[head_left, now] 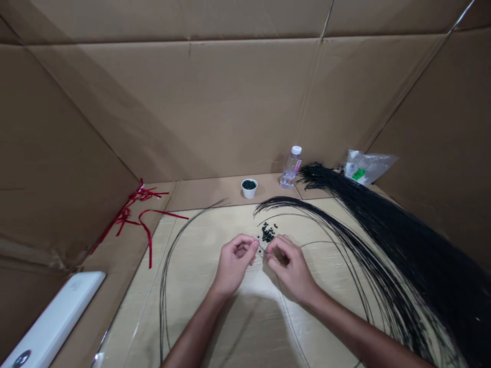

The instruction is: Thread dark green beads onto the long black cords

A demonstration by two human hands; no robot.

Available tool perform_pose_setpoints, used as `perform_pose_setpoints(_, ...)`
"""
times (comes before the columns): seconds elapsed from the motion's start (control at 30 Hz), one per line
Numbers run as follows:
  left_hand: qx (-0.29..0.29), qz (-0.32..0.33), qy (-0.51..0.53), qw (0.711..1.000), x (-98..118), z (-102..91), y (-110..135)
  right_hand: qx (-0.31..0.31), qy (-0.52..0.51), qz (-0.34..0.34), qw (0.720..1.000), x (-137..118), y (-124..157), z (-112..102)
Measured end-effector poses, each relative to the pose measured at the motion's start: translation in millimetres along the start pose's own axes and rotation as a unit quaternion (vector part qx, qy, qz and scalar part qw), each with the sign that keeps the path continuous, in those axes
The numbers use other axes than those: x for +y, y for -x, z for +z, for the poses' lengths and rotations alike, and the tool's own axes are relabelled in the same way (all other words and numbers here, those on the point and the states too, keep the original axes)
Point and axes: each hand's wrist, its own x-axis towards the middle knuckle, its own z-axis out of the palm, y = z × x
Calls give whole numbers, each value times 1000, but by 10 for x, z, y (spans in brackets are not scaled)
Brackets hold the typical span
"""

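Observation:
My left hand (235,261) and my right hand (289,265) meet over a pale wooden tabletop (192,286), fingertips almost touching. Both pinch a thin black strand (262,250) stretched between them; whether a bead is on it is too small to tell. Just beyond the fingers lies a small pile of dark beads (267,233). A big bundle of long black strands (402,245) fans from the back right toward the near right. A few loose strands (165,276) curve along the left of the table.
A white cup of dark beads (249,187) and a clear water bottle (290,167) stand at the back. Red ribbons (134,214) lie at the left, a plastic bag (366,166) at back right, a white device (53,322) at near left. Cardboard walls (215,112) enclose everything.

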Motion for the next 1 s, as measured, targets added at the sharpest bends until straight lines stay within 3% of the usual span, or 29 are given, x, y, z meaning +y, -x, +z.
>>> perform_pose_setpoints(0.3, 120, 5, 95, 988, -23, -79, -89, -56, 39, -35, 997, -22, -16, -78)
perform_pose_setpoints(0.47, 95, -13, 81, 992, -41, -63, -65, -50, 45, -37, 997, -44, -7, -113)
perform_pose_setpoints(0.63, 5, -11, 5, 1000, -54, 6, -21, -34, 19, -4, 999, -29, -16, -82)
perform_pose_setpoints(0.77, -34, 2, -45, 998, -63, 23, -7, -48, -16, 30, 998, 23, -15, -11)
perform_pose_setpoints(0.9, -6, 71, -157, 985, -14, -20, 9, -30, -56, 76, 995, 87, -4, 22)
perform_pose_setpoints(1.0, 18, 171, -296, 939, 0, -55, 23, -14, -81, 99, 992, 127, 4, 28)
